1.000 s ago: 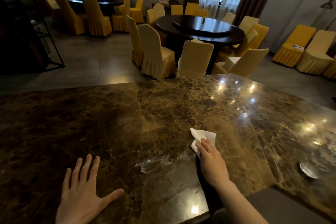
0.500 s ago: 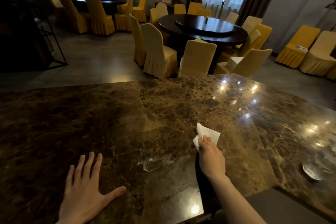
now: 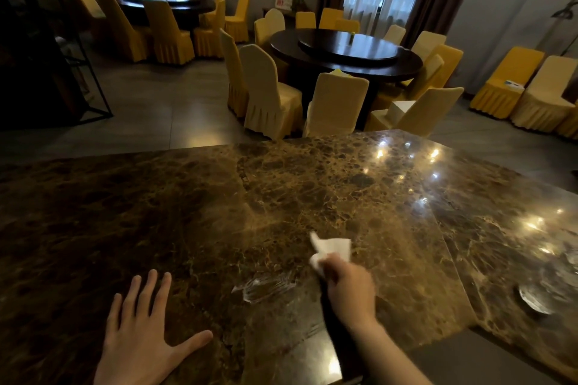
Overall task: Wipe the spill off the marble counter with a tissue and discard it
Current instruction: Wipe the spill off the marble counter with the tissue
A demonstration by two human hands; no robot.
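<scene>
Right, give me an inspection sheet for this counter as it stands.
Surface: marble counter, dark brown, glossy, lamp reflections at right.
Job's things: spill, a wet streaked patch, not yet wiped; white tissue crumpled, just right of and beyond it.
Clutter: a round glassy object near the right edge, too blurred to identify.
Hands: left hand flat on the counter, fingers spread, empty; right hand closed in a grip on the tissue.
Cables: nothing seen.
Surroundings: round dining table ringed by covered chairs; curtained windows behind.

Tissue (image 3: 333, 248) now bunched, nearer spill (image 3: 266, 286).
</scene>
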